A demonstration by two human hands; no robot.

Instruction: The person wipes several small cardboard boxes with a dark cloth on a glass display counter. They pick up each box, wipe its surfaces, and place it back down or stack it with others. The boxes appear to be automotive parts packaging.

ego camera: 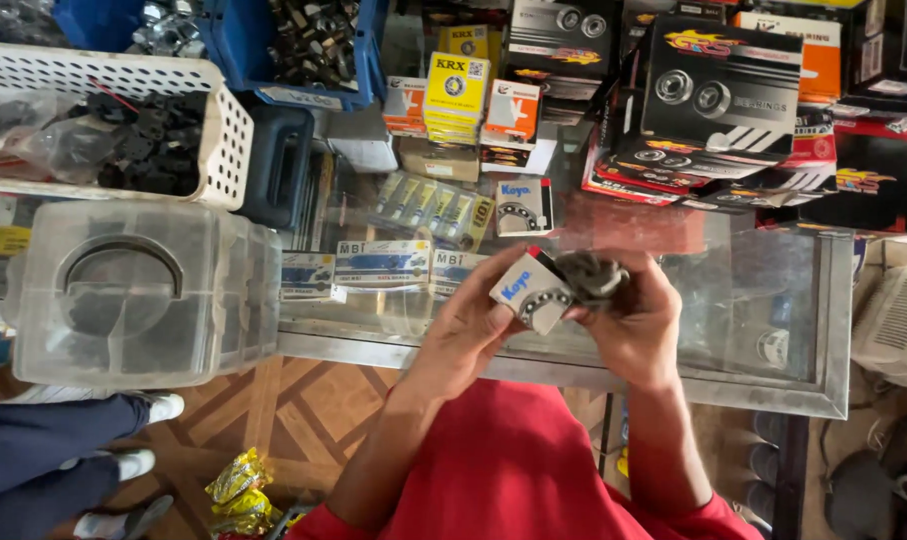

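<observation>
Person's left hand grips small white bearing box w/ blue print above glass table, right hand closed on plastic-wrapped bearing at box mouth, seemingly mid-unpacking, needing steady pull.

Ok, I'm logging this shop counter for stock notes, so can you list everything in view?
small box: one, white and grey with blue print, held over the glass counter
wrapped part: one, dark in clear plastic, beside the small box
glass counter: one, metal-framed, centre
clear lidded container: one, translucent, left
white basket: one, holding dark parts, top left
blue bin: one, holding metal parts, top
yellow boxes: a stack, top centre
black boxes: several, top right
left hand: holds the small box
right hand: holds the wrapped part
</observation>
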